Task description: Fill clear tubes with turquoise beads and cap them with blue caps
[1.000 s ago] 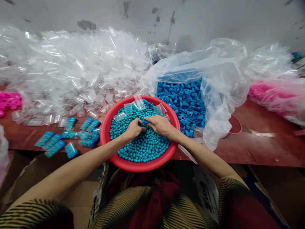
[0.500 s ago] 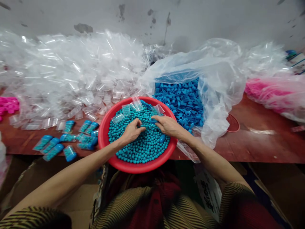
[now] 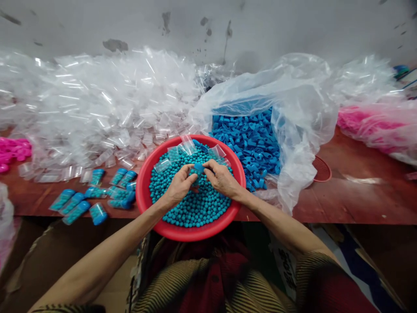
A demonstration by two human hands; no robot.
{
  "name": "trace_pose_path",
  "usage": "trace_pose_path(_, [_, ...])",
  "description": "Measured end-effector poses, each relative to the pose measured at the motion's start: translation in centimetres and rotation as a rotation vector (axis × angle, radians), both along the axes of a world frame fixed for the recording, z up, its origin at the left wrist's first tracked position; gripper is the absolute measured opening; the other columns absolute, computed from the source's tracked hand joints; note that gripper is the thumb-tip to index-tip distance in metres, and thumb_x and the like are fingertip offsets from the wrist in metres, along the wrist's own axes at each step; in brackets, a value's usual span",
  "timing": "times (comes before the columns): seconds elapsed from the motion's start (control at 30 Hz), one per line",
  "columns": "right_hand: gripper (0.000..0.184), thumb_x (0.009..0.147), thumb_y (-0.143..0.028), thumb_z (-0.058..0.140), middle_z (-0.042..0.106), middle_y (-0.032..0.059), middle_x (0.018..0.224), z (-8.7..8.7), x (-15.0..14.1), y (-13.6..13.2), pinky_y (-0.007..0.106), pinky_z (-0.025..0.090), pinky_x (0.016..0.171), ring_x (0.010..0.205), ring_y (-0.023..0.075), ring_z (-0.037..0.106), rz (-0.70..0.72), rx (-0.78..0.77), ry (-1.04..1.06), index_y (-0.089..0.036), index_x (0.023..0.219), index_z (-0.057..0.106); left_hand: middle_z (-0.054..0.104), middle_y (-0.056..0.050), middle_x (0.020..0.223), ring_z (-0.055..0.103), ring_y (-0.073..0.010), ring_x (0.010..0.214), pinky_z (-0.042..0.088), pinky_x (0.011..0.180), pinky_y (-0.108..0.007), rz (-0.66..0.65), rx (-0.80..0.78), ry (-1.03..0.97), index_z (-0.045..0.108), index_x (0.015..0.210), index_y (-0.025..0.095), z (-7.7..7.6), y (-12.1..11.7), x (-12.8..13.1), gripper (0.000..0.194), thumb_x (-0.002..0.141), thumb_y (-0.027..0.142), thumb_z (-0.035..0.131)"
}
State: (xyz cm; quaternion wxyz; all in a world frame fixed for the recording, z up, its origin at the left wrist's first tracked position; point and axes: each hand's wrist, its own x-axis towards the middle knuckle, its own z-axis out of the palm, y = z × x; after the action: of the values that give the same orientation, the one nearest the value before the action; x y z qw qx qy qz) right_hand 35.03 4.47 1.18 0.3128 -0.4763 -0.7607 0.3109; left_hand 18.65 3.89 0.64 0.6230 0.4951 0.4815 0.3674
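Over a red basin (image 3: 142, 191) of turquoise beads (image 3: 192, 213), my two hands meet. My left hand (image 3: 180, 183) is closed around a small clear tube (image 3: 194, 177), mostly hidden by the fingers, with turquoise showing in it. A blue cap (image 3: 198, 167) sits at the tube's top, and my right hand (image 3: 222, 179) has thumb and fingers closed at its side. Several empty clear tubes (image 3: 163, 165) lie on the beads near the basin's far rim.
Filled, capped tubes (image 3: 76, 211) lie left of the basin on the red table (image 3: 358, 195). Behind them is a heap of clear tubes (image 3: 107, 108). An open plastic bag (image 3: 299, 117) of blue caps (image 3: 254, 148) stands right; pink pieces (image 3: 14, 152) lie far left.
My right hand has moved left and brought the blue cap to the tube in my left hand. Both hands now touch around it. The view has shifted slightly.
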Motion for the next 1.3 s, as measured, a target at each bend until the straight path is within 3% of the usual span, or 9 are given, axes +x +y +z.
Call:
trace_pose_path(0.2, [0.015,0.09,-0.02,0.042,0.061,0.0041,0.08,-0.1,0.4,0.0,0.024,0.038,0.066,0.07,0.0138,0.055,0.092,0.13,-0.105,-0.016,0.096,0.055,0.057,0.001,0.084,0.06,-0.0119,0.061,0.051,0.046,-0.023,-0.04,-0.014,0.034,0.047,0.109,0.018,-0.3,-0.2,-0.1,0.044,0.071,0.034,0.06])
trace_pose_path(0.43, [0.011,0.086,-0.022,0.046,0.055,-0.0032,0.069,0.2,0.8,0.2,0.021,0.036,0.06,0.061,0.0094,0.048,0.087,-0.033,0.118,-0.017,0.085,0.056,0.056,0.0,0.085,0.056,-0.0098,0.054,0.046,0.039,-0.021,-0.028,0.016,0.039,0.037,0.129,0.018,0.4,-0.8,0.0,0.062,0.073,0.032,0.06])
trace_pose_path(0.7, [0.012,0.086,-0.024,0.046,0.053,-0.0036,0.067,0.1,0.6,0.1,0.021,0.037,0.06,0.06,0.0092,0.047,0.089,-0.021,0.147,-0.018,0.085,0.057,0.054,0.001,0.078,0.05,-0.0064,0.046,0.037,0.035,-0.018,-0.01,0.049,0.086,0.042,0.129,0.018,0.4,-0.9,0.2,0.057,0.076,0.033,0.058])
trace_pose_path(0.8, [0.012,0.086,-0.025,0.046,0.056,-0.0034,0.07,0.2,0.6,0.2,0.021,0.038,0.061,0.063,0.0096,0.049,0.077,-0.083,0.212,-0.018,0.085,0.056,0.052,0.003,0.072,0.05,-0.007,0.047,0.037,0.036,-0.017,-0.011,0.05,0.071,0.04,0.131,0.019,0.5,-1.1,0.2,0.061,0.075,0.031,0.06])
trace_pose_path(1.03, [0.011,0.085,-0.022,0.047,0.056,-0.0033,0.068,0.1,0.7,-0.2,0.022,0.037,0.061,0.061,0.009,0.048,0.05,-0.054,0.166,-0.017,0.081,0.057,0.055,0.003,0.076,0.048,-0.0053,0.045,0.033,0.034,-0.017,-0.024,0.012,0.106,0.037,0.134,0.021,0.5,-1.4,0.3,0.068,0.071,0.027,0.061])
trace_pose_path(1.3, [0.012,0.085,-0.028,0.05,0.056,-0.0033,0.068,0.1,0.9,-0.8,0.023,0.042,0.059,0.06,0.0097,0.051,0.0,-0.14,0.347,-0.019,0.089,0.057,0.053,0.005,0.069,0.045,-0.0046,0.043,0.032,0.035,-0.017,-0.01,0.018,0.063,0.036,0.135,0.021,1.0,-1.2,0.3,0.068,0.073,0.03,0.063])
